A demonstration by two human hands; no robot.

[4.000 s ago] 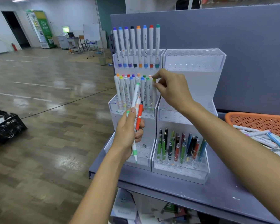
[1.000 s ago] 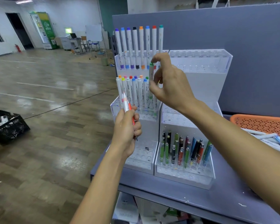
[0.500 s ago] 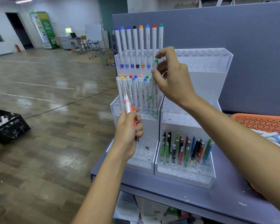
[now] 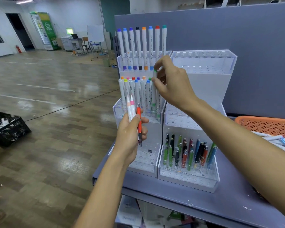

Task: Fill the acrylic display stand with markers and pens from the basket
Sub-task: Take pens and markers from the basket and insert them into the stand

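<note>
**Table** (image 4: 229, 198): grey, and it carried everything below.

**Acrylic display stand** (image 4: 204, 83): two stepped units stood side by side.
- Left unit: the top row was full of markers and the middle tier nearly full. The bottom tier looked bare, though the left hand covered part of it.
- Right unit: the upper tiers were unfilled, and metal pens (image 4: 187, 152) stood in the bottom tier.

**Basket** (image 4: 266, 125): orange, at the right, with stock inside. It was cut off by the frame edge, so the contents could not be counted.

**Right hand** (image 4: 174, 84): thumb and fingertips pinched the cap end of the green marker.

**Left hand** (image 4: 130, 137): curled round the reserve stock and held in front of the left unit.

**Green marker** (image 4: 154, 96): upright at the right end of the left unit's middle tier.
- Step judged: seating it in a hole.
- Its lower tip and the hole were blurred behind acrylic, so whether it was fully seated could not be told.

**Orange pen** (image 4: 139, 119) and **two white markers** (image 4: 130, 106): held upright in the left hand.

**Next move, judged:** let go of the green marker once it has bottomed, then pass one reserve piece to the right hand. A straight vertical drop would be needed so as not to knock the neighbouring markers.
</note>
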